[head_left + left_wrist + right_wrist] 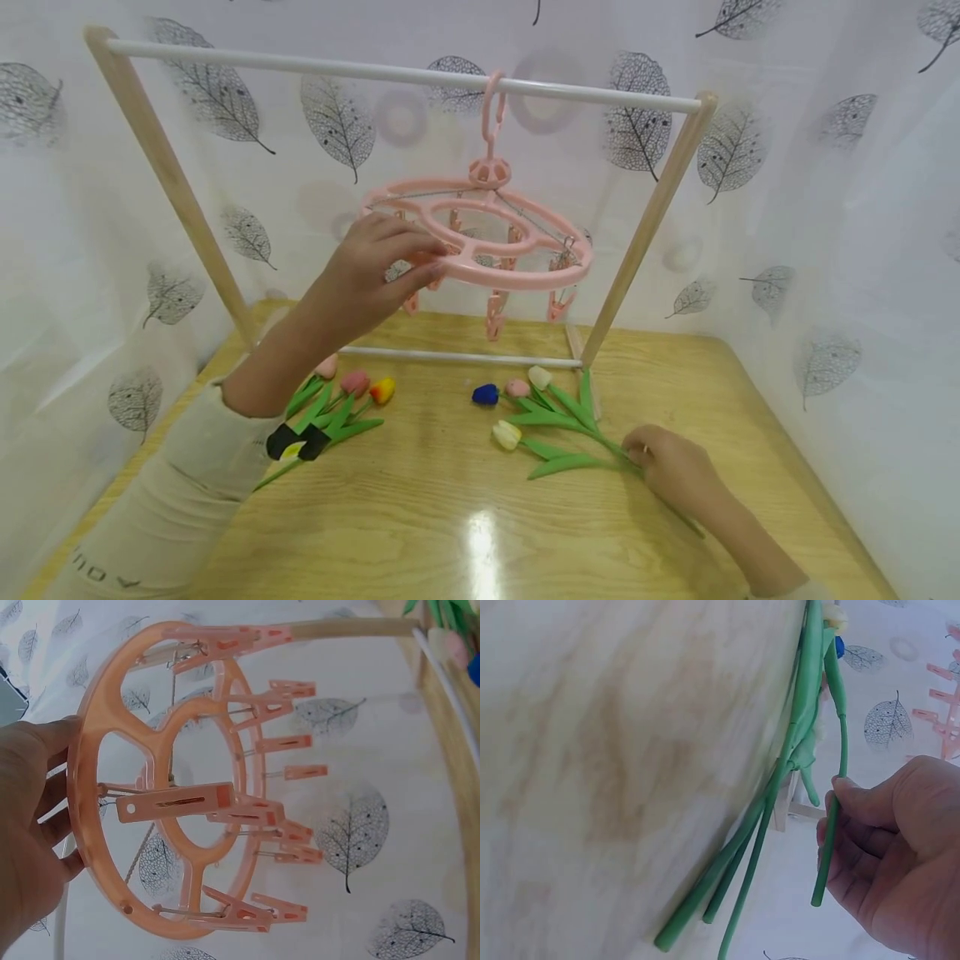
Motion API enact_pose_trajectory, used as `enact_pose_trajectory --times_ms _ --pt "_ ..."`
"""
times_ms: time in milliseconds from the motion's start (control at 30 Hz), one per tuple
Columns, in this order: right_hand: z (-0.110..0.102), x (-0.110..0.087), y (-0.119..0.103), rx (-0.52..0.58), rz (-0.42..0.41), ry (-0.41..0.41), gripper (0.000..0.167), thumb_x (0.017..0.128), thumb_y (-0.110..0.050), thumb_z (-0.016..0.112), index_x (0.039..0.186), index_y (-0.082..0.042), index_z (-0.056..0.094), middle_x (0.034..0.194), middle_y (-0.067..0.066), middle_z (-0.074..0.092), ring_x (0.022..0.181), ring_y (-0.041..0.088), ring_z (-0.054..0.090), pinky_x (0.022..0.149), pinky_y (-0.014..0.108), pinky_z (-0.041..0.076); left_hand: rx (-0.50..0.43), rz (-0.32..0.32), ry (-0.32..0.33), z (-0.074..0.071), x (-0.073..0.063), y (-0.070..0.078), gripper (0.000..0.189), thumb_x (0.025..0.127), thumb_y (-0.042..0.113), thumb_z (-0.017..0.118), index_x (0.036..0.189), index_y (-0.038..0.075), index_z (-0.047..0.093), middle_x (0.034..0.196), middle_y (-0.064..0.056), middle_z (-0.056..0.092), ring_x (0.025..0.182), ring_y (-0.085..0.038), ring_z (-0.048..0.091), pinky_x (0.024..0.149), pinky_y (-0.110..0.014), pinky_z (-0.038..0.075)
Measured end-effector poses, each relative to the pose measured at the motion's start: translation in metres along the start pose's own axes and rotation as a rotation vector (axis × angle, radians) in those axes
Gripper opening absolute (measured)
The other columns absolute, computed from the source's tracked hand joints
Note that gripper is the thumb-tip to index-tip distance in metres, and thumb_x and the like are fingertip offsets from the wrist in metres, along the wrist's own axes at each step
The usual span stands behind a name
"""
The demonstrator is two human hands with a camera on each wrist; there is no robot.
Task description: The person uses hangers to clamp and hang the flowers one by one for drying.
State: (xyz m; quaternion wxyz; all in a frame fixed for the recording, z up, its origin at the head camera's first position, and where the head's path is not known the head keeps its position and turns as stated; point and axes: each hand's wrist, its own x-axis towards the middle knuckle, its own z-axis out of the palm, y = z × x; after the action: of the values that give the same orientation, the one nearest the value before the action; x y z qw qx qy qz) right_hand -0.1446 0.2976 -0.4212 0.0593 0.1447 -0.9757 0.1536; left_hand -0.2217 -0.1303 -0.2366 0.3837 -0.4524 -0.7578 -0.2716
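A pink round clip hanger (517,279) hangs by its hook from a white rod, clothes pegs (176,802) dangling below its ring. My left hand (367,262) holds the near left part of the ring between thumb and fingers. Low on the right, my right hand (678,471) pinches one green tulip stem (844,742) between thumb and fingers. This stem stands apart from several other stems (761,832) lying together on the table. Around them are white, pink and blue tulip heads, with a cream tulip (507,434) nearest me; I cannot tell which head belongs to the pinched stem.
The rack has a white top rod (300,62), wooden side posts (648,225) and a low white rod (457,357). Left on the wooden table (420,508) lie more tulips, with a red-and-yellow one (382,391). Leaf-printed white sheeting (825,250) encloses the back and sides.
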Motion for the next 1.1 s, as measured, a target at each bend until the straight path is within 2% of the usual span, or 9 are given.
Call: enact_pose_trajectory --times_ms 100,267,433,567,700,833,933,1033,1100 --pt "-0.002 0.003 -0.001 0.004 -0.013 0.014 0.014 0.087 -0.002 0.073 0.099 -0.009 0.074 0.095 0.005 0.075 0.084 0.026 0.073 0.07 0.042 0.06 0.011 -0.004 0.0 -0.001 0.0 0.001 0.023 0.088 0.011 0.079 0.107 0.0 0.075 0.104 -0.012 0.073 0.104 -0.029 0.062 0.099 -0.043 0.044" --pt "-0.005 0.011 -0.006 -0.002 -0.084 0.061 0.013 0.088 0.0 0.073 0.1 -0.006 0.073 0.093 0.005 0.074 0.08 0.021 0.072 0.066 0.032 0.06 0.026 0.019 0.01 -0.005 0.001 0.002 0.023 0.088 0.011 0.078 0.109 0.0 0.074 0.103 -0.012 0.072 0.111 -0.031 0.061 0.104 -0.042 0.044" --pt "-0.009 0.022 -0.018 0.005 -0.094 0.076 0.012 0.089 -0.001 0.072 0.1 -0.005 0.072 0.093 0.005 0.073 0.08 0.021 0.071 0.064 0.032 0.059 0.027 0.049 0.029 -0.008 0.003 0.002 0.024 0.089 0.009 0.077 0.111 -0.001 0.074 0.108 -0.014 0.071 0.116 -0.032 0.058 0.107 -0.043 0.043" --pt "-0.01 0.03 -0.028 -0.006 -0.117 0.104 0.011 0.09 -0.003 0.072 0.1 -0.007 0.071 0.092 0.003 0.072 0.079 0.018 0.07 0.063 0.028 0.057 0.058 0.045 0.043 -0.011 0.004 0.004 0.022 0.09 0.009 0.076 0.109 -0.002 0.074 0.111 -0.017 0.071 0.115 -0.034 0.058 0.108 -0.047 0.042" --pt "-0.013 0.036 -0.037 -0.003 -0.148 0.127 0.011 0.089 -0.002 0.073 0.099 -0.007 0.071 0.09 0.002 0.07 0.077 0.014 0.068 0.063 0.026 0.056 0.073 0.012 0.076 -0.014 0.001 0.011 0.02 0.09 0.008 0.075 0.108 -0.002 0.074 0.114 -0.018 0.07 0.115 -0.037 0.057 0.107 -0.048 0.041" --pt "-0.015 0.041 -0.048 -0.005 -0.164 0.145 0.011 0.088 -0.002 0.075 0.095 -0.009 0.071 0.087 -0.002 0.068 0.076 0.012 0.066 0.064 0.027 0.055 0.063 -0.009 0.129 -0.012 -0.008 0.026 0.02 0.092 0.01 0.074 0.107 -0.003 0.074 0.111 -0.017 0.07 0.11 -0.036 0.057 0.102 -0.042 0.043" --pt "-0.016 0.044 -0.059 0.006 -0.193 0.163 0.014 0.087 -0.001 0.076 0.092 -0.012 0.07 0.087 -0.004 0.068 0.077 0.011 0.065 0.064 0.027 0.054 0.032 0.015 0.153 -0.007 -0.019 0.041 0.025 0.098 0.019 0.069 0.107 -0.003 0.074 0.108 -0.016 0.07 0.106 -0.034 0.058 0.096 -0.037 0.045" --pt "-0.017 0.046 -0.07 0.016 -0.264 0.208 0.018 0.084 0.001 0.077 0.091 -0.014 0.069 0.086 -0.005 0.067 0.077 0.01 0.063 0.063 0.027 0.053 -0.031 0.029 0.144 0.005 -0.033 0.054 0.032 0.103 0.027 0.06 0.108 -0.001 0.074 0.107 -0.014 0.071 0.104 -0.03 0.06 0.093 -0.031 0.048" --pt "-0.018 0.048 -0.077 0.023 -0.327 0.253 0.021 0.082 0.003 0.079 0.091 -0.013 0.069 0.085 -0.005 0.066 0.077 0.01 0.063 0.063 0.027 0.054 -0.081 0.002 0.115 0.016 -0.043 0.06 0.031 0.103 0.028 0.06 0.108 0.001 0.074 0.107 -0.011 0.07 0.104 -0.026 0.061 0.091 -0.028 0.049"
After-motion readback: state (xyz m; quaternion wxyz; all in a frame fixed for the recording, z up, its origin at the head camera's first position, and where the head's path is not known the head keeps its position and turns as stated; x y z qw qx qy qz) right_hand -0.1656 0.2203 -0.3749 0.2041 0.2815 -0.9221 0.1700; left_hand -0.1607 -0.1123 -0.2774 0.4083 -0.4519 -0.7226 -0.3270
